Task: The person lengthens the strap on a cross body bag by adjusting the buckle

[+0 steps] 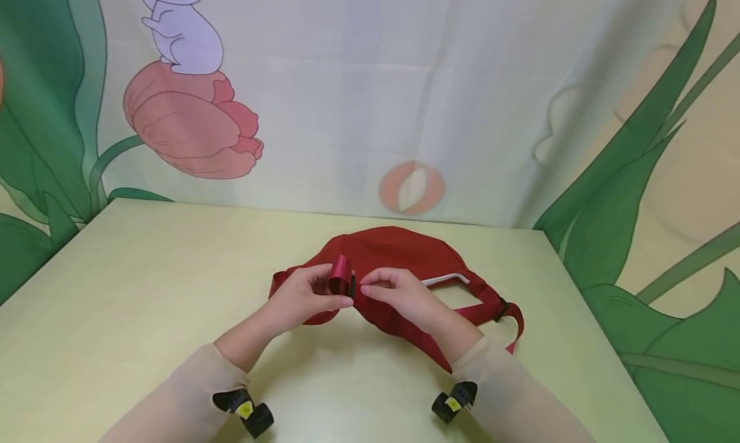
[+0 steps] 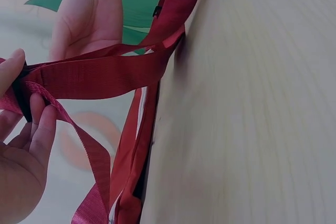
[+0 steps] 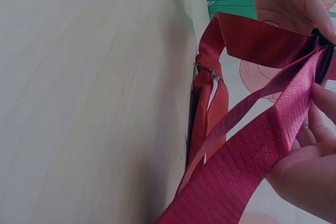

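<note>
A red waist bag lies on the table, its white-edged zip toward the right. My left hand grips a black plastic strap buckle, thumb on one side and fingers on the other. A loop of red webbing strap stands up from that buckle. Just right of it, my right hand has thumb and index fingertips together, pinching the strap at the buckle's edge; the exact pinch is partly hidden. In the right wrist view the strap runs down from the buckle, in front of the right hand.
A second black slider sits on the strap at the bag's right end, where the webbing loops over the pale table. Behind the table hangs a printed curtain with flowers and leaves. Each wrist carries a small black camera.
</note>
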Action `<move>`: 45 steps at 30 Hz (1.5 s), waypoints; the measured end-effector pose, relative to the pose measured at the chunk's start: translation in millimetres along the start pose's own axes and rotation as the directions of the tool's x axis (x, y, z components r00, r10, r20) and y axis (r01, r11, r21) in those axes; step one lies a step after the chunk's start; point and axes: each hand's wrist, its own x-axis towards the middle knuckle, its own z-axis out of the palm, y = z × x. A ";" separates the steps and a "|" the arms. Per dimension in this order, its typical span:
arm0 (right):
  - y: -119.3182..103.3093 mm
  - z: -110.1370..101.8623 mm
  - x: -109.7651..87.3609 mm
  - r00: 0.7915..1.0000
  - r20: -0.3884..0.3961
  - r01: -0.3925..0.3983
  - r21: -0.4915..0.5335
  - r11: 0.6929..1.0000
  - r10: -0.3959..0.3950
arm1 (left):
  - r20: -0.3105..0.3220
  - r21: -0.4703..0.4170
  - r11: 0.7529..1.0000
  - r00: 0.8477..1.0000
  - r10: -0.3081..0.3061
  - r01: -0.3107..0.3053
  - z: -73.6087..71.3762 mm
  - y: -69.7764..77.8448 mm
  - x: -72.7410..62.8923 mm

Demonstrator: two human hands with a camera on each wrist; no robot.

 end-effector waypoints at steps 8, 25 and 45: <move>-3.8 1.1 -1.1 1.000 0.005 -0.014 0.010 1.000 0.013 | -0.005 0.009 1.000 1.000 0.011 -0.011 -1.6 0.9 -1.8; -1.2 5.1 4.3 1.000 0.011 0.011 0.082 0.997 -0.012 | -0.014 0.008 0.999 0.999 -0.034 0.034 -2.0 2.9 -3.2; -4.7 2.3 0.0 1.000 -0.010 -0.004 0.072 0.997 0.005 | -0.022 -0.003 0.999 0.999 -0.033 0.033 1.7 6.5 -1.6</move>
